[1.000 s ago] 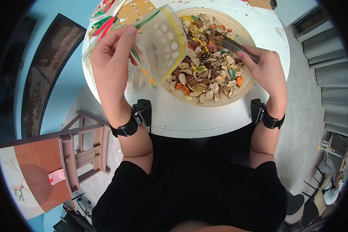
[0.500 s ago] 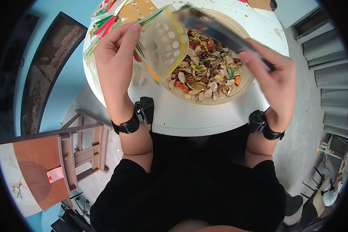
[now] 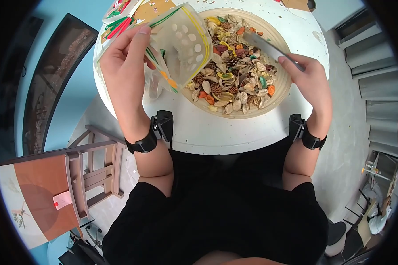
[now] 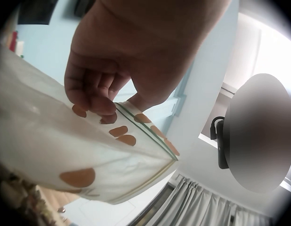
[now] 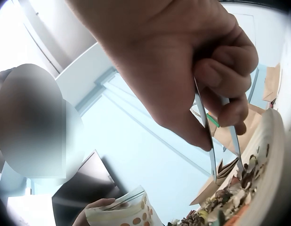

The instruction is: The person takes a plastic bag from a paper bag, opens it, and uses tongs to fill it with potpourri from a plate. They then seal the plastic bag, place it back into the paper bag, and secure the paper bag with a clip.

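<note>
My left hand (image 3: 126, 70) pinches the edge of a clear zip-lock bag (image 3: 179, 48) with white dots and green and yellow seal lines, thumb on top. The bag hangs tilted over the left side of a round wooden plate (image 3: 276, 33). A small dark green piece (image 3: 162, 53) shows through its side. My right hand (image 3: 311, 81) grips metal tongs (image 3: 269, 49) over the plate's right side. In the right wrist view the two tong arms (image 5: 212, 162) stand apart, tips close over the potpourri (image 3: 234, 75), a heap of dried petals, pods and small pine cones.
Red and green strips (image 3: 117, 30) and a printed brown sheet (image 3: 157, 9) lie on the white round table (image 3: 230, 137) at back left. A brown paper piece (image 3: 296, 4) sits at the far edge. A wooden chair (image 3: 97, 172) stands at the left.
The tongs went from the potpourri up to the bag with a dark green piece at the tips, then back right over the plate. A green piece now shows in the bag.
</note>
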